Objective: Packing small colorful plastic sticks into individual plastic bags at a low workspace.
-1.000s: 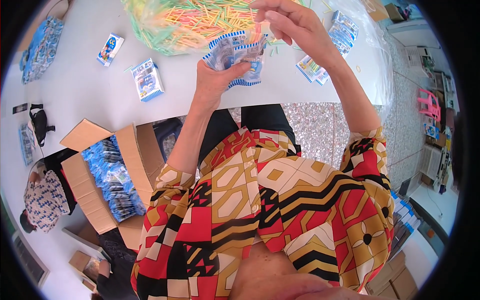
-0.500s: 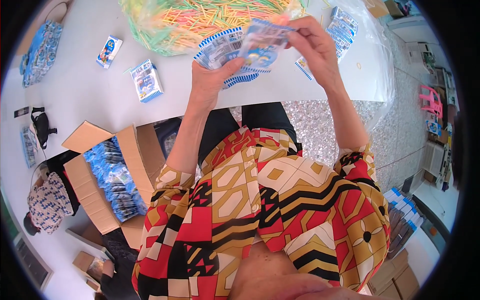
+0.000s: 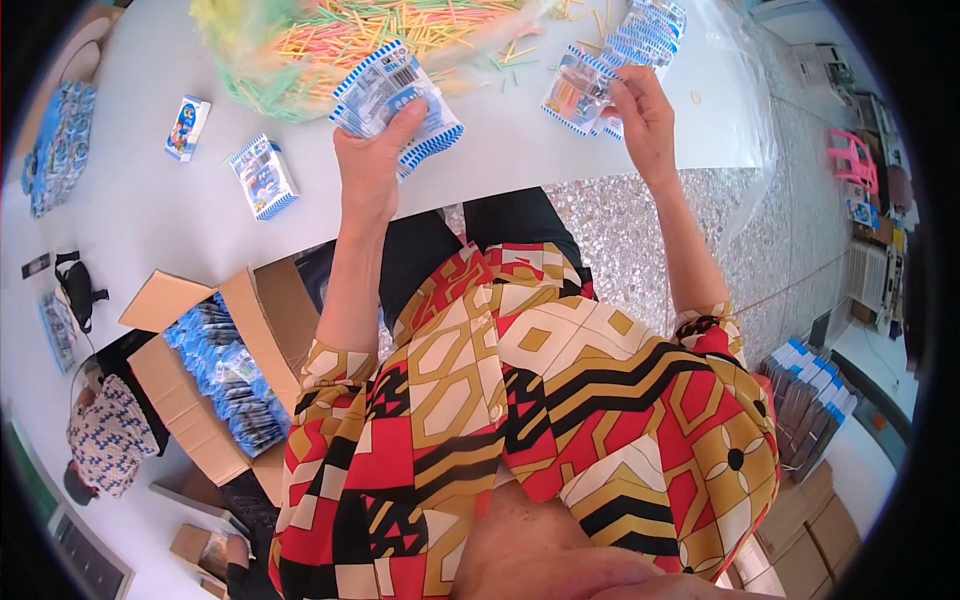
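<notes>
My left hand (image 3: 368, 170) is closed around several flat blue-and-white printed packets (image 3: 385, 95), fanned out with the thumb on top. Over to the right, my right hand (image 3: 648, 118) pinches the edge of a similar packet (image 3: 574, 90), with orange-pink sticks showing through its clear part. That packet lies low over the table beside a row of overlapping packets (image 3: 645, 38); I cannot tell whether it touches them. Beyond my left hand, a heap of thin pastel sticks (image 3: 375, 42) in pink, yellow and green spills from a clear plastic bag (image 3: 235, 75).
Two small blue-and-white boxes, one upper (image 3: 187, 128) and one lower (image 3: 264, 178), lie on the white table (image 3: 310, 165) to the left. An open carton (image 3: 190, 400) of blue packets stands below its edge. Another person (image 3: 112, 435) sits at the far left. Clear plastic sheeting (image 3: 735, 90) covers the right end.
My right hand has carried one packet away from the left hand's bunch, rightward to the row of packets. The left hand keeps its bunch. The whole view has shifted slightly.
</notes>
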Tool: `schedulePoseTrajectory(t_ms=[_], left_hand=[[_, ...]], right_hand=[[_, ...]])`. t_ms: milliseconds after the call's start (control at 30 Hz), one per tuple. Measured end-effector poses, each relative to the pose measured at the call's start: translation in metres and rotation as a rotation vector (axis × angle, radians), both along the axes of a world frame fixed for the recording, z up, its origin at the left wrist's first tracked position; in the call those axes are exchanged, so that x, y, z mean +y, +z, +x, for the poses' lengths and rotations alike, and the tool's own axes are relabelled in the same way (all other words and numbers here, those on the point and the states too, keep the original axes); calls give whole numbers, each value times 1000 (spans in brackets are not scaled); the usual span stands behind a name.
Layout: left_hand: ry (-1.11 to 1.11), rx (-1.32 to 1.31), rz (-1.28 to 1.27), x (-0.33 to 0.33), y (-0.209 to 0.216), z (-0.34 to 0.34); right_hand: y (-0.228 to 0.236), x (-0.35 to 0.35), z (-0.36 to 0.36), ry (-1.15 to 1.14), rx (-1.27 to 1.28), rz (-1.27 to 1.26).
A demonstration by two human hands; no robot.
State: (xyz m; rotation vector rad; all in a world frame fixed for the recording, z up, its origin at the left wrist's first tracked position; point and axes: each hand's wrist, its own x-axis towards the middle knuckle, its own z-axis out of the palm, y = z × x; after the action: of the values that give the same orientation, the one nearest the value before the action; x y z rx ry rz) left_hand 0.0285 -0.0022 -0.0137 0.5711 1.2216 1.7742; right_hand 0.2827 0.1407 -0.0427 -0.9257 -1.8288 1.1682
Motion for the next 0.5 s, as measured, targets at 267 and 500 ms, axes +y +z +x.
schedulePoseTrajectory(t_ms=[267,500], left_hand=[[-98,-30,-30,3,3,7],[-86,27,-68,3,5,12]], right_hand=[[-26,18,30,-291,-337,168],[17,0,-19,-87,-209,190]])
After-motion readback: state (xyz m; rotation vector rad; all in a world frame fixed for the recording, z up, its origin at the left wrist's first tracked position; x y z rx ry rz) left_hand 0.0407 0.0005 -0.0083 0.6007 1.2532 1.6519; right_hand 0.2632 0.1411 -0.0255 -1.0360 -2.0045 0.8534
